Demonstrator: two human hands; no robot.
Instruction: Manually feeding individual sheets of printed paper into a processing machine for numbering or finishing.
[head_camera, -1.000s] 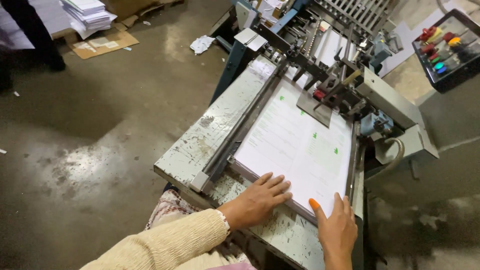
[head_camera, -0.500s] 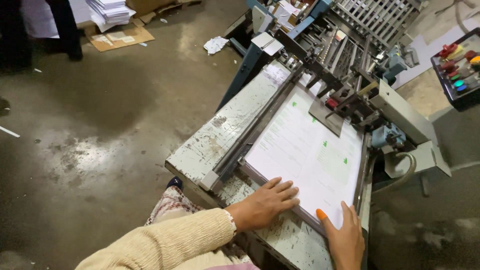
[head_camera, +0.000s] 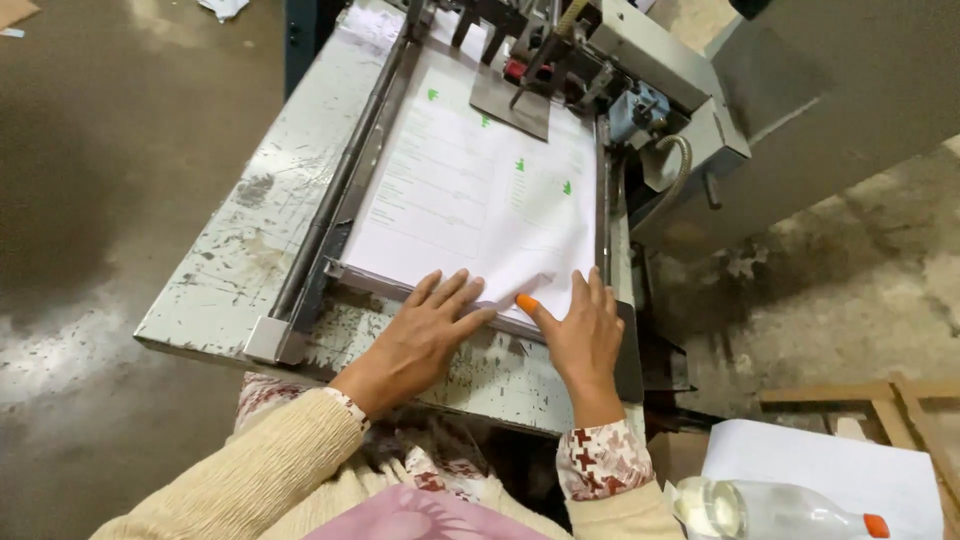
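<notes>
At the near edge of the feed table (head_camera: 250, 250), your left hand (head_camera: 420, 335) and right hand (head_camera: 580, 335) lie flat and ungripped on the paper stack (head_camera: 470, 190), whose long axis runs away toward the machine head (head_camera: 560, 50).

Single head-worn view, looking steeply down and forward from close above the paper stack (head_camera: 480, 190) on the worn machine table (head_camera: 260, 230), machine's far end cropped, perhaps slightly tilted
</notes>
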